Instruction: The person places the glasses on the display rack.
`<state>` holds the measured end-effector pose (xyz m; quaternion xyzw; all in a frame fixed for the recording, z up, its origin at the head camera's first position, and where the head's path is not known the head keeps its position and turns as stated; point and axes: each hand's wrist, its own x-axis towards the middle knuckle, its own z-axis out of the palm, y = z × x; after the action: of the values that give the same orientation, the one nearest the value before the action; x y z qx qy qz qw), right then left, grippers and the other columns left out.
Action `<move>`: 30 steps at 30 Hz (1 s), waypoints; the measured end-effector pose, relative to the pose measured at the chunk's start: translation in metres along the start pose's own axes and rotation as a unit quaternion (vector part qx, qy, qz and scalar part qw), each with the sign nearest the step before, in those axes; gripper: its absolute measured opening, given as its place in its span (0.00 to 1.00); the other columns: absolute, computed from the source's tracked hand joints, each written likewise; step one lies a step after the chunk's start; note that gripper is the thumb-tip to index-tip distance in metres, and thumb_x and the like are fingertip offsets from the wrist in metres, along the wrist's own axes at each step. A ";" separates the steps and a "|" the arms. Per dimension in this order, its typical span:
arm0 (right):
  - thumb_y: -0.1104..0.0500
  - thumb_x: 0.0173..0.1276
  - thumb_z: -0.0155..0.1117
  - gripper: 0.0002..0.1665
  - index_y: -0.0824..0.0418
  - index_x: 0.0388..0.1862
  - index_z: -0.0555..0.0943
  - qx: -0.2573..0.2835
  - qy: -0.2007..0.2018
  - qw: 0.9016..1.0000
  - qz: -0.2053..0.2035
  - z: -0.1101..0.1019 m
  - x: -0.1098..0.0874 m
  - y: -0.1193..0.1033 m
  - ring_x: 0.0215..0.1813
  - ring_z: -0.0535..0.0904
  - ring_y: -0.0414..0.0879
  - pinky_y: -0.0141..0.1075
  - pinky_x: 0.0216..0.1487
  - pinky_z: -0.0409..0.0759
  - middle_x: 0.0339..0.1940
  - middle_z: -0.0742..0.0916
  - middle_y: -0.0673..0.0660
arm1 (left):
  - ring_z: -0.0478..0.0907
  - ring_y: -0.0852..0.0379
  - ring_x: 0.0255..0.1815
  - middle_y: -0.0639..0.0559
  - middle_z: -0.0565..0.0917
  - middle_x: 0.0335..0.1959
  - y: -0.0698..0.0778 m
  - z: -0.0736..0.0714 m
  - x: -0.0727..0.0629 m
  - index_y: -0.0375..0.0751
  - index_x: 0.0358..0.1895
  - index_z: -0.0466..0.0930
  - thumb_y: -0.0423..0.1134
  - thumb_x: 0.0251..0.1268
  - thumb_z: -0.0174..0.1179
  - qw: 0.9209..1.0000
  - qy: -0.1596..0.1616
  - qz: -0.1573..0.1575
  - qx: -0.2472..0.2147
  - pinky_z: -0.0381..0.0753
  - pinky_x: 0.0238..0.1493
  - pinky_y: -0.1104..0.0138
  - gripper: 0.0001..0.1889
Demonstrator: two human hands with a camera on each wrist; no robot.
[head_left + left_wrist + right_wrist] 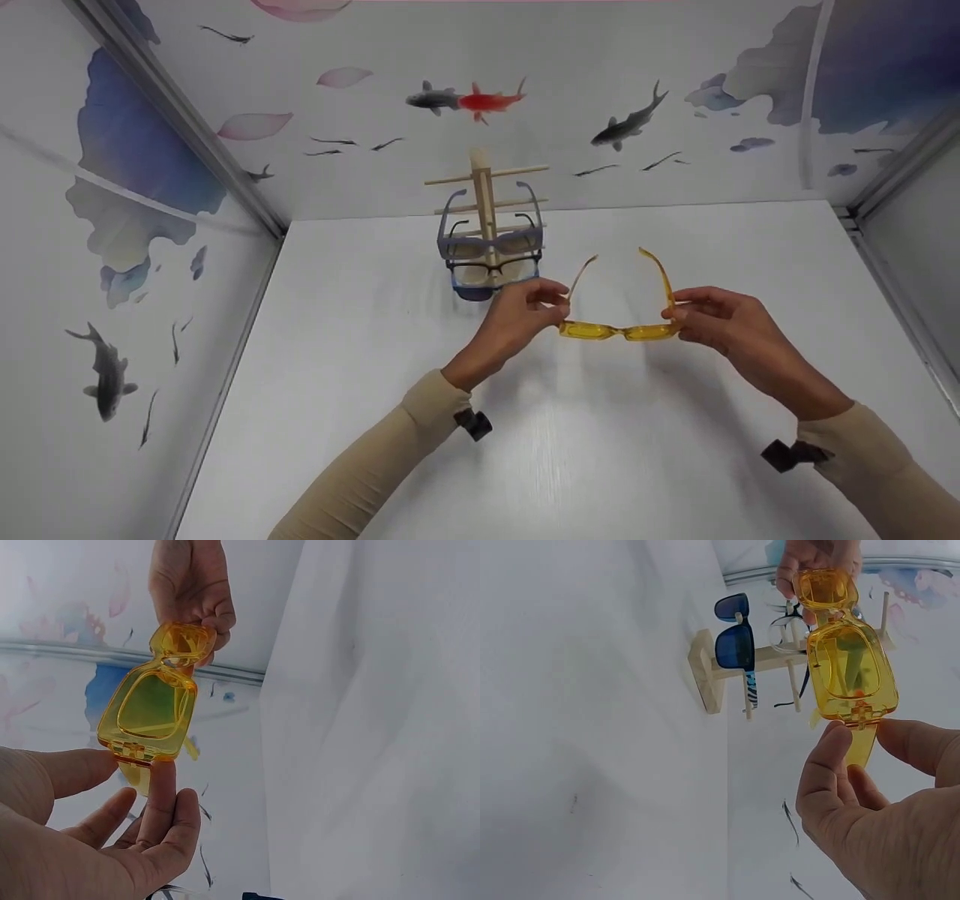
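Both hands hold a pair of yellow translucent glasses (616,331) raised above the white table, temples unfolded and pointing away. My left hand (521,311) pinches the hinge corner at the left end of the frame, thumb on one side and fingers on the other. At the opposite hinge my right hand (724,326) pinches likewise between thumb and fingers. The left wrist view shows the yellow lens (154,705) close up. Just left of the held pair is a wooden glasses rack (482,187), partly hidden by my left hand in the head view.
Grey-framed sunglasses (491,245), dark-rimmed clear glasses (472,273) and blue-black sunglasses (736,645) sit on the rack, whose top peg (517,171) bears none. Walls with painted fish (491,100) enclose the white table (360,360) at the back and sides.
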<state>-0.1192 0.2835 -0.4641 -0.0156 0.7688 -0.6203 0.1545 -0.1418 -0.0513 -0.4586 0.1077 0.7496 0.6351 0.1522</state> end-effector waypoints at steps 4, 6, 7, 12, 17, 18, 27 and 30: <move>0.51 0.83 0.70 0.32 0.70 0.73 0.76 0.001 0.000 1.000 -0.011 0.001 0.000 -0.005 0.60 0.88 0.43 0.35 0.62 0.88 0.62 0.89 0.58 | 0.88 0.54 0.52 0.47 0.89 0.53 0.005 -0.003 0.000 0.33 0.65 0.86 0.33 0.79 0.67 1.000 0.000 0.004 0.017 0.89 0.60 0.59 0.16; 0.51 0.83 0.70 0.31 0.70 0.73 0.76 0.002 0.000 1.000 -0.016 0.001 0.000 -0.007 0.60 0.88 0.43 0.35 0.61 0.88 0.60 0.90 0.55 | 0.88 0.55 0.52 0.47 0.89 0.53 0.008 -0.005 0.000 0.31 0.67 0.85 0.33 0.80 0.66 1.000 -0.003 0.005 0.025 0.89 0.61 0.59 0.18; 0.52 0.83 0.70 0.31 0.70 0.73 0.77 0.002 0.001 1.000 -0.019 0.000 0.000 -0.008 0.59 0.89 0.43 0.35 0.61 0.88 0.60 0.90 0.55 | 0.89 0.55 0.52 0.47 0.89 0.53 0.010 -0.006 0.000 0.31 0.69 0.84 0.34 0.80 0.66 1.000 -0.004 0.005 0.028 0.89 0.60 0.60 0.19; 0.52 0.83 0.71 0.29 0.68 0.72 0.78 0.004 0.005 1.000 -0.024 -0.002 0.000 -0.013 0.58 0.89 0.43 0.35 0.61 0.88 0.60 0.90 0.56 | 0.88 0.55 0.53 0.46 0.90 0.55 0.016 -0.007 0.002 0.31 0.74 0.80 0.35 0.82 0.64 0.999 -0.015 0.006 0.030 0.88 0.62 0.63 0.23; 0.52 0.82 0.71 0.29 0.68 0.71 0.78 0.001 0.012 1.000 -0.025 -0.004 -0.001 -0.017 0.59 0.89 0.44 0.35 0.60 0.88 0.59 0.90 0.56 | 0.87 0.55 0.55 0.48 0.90 0.56 0.022 -0.006 0.002 0.33 0.73 0.82 0.35 0.83 0.64 0.999 -0.024 0.019 0.034 0.87 0.62 0.64 0.21; 0.52 0.82 0.71 0.29 0.67 0.71 0.78 0.000 0.014 1.000 -0.026 -0.005 -0.001 -0.018 0.59 0.89 0.44 0.34 0.60 0.88 0.60 0.90 0.57 | 0.87 0.55 0.56 0.48 0.90 0.57 0.023 -0.006 0.002 0.34 0.72 0.83 0.35 0.83 0.64 0.999 -0.025 0.021 0.035 0.87 0.62 0.63 0.21; 0.53 0.83 0.70 0.27 0.68 0.71 0.78 0.010 0.006 0.999 -0.035 -0.010 -0.002 -0.020 0.60 0.89 0.45 0.34 0.61 0.88 0.60 0.90 0.58 | 0.87 0.56 0.56 0.45 0.89 0.57 0.028 -0.002 0.000 0.34 0.71 0.83 0.34 0.82 0.64 0.999 -0.012 0.028 0.031 0.88 0.61 0.65 0.20; 0.55 0.83 0.70 0.26 0.68 0.71 0.79 0.024 0.004 0.999 -0.039 -0.011 -0.003 -0.021 0.60 0.88 0.44 0.34 0.60 0.88 0.60 0.90 0.58 | 0.88 0.55 0.56 0.44 0.89 0.57 0.030 0.000 0.000 0.32 0.72 0.82 0.33 0.82 0.64 0.999 -0.007 0.027 0.024 0.88 0.60 0.66 0.21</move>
<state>-0.1226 0.2902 -0.4415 -0.0393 0.7533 -0.6440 0.1277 -0.1426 -0.0464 -0.4290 0.1358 0.7606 0.6198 0.1373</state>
